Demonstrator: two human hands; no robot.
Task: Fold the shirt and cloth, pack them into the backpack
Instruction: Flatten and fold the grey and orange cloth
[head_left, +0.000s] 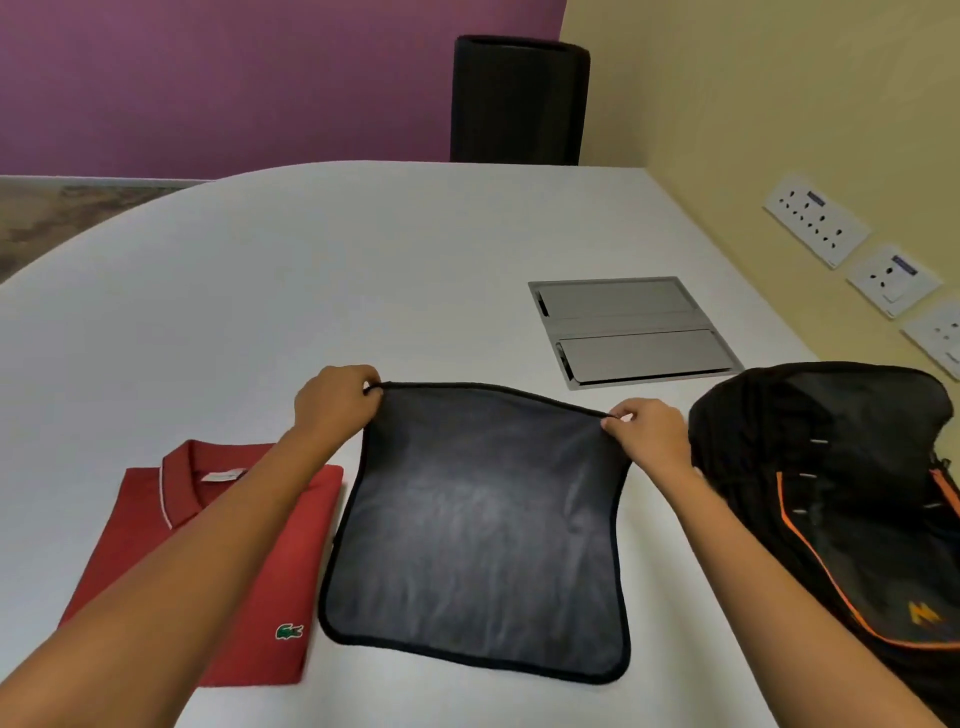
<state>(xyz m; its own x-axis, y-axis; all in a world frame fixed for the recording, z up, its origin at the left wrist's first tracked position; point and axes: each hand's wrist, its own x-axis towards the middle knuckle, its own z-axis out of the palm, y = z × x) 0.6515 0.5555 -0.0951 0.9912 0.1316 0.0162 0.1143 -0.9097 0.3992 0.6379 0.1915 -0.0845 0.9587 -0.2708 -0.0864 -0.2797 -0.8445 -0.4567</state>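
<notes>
The cloth (475, 530), a dark grey, soft square with a black stitched border, lies flat on the table (311, 270) before me, and I pinch its two far corners, my left hand (335, 397) on the left corner and my right hand (647, 428) on the right. Just left of it rests the red shirt (249, 561), already folded into a neat rectangle with a small green logo, and on the right lies the black backpack (841, 493) with orange trim. The table is white, smooth and rounded, with a grey metal hatch (631, 332), beside a yellow wall with sockets (815, 226).
</notes>
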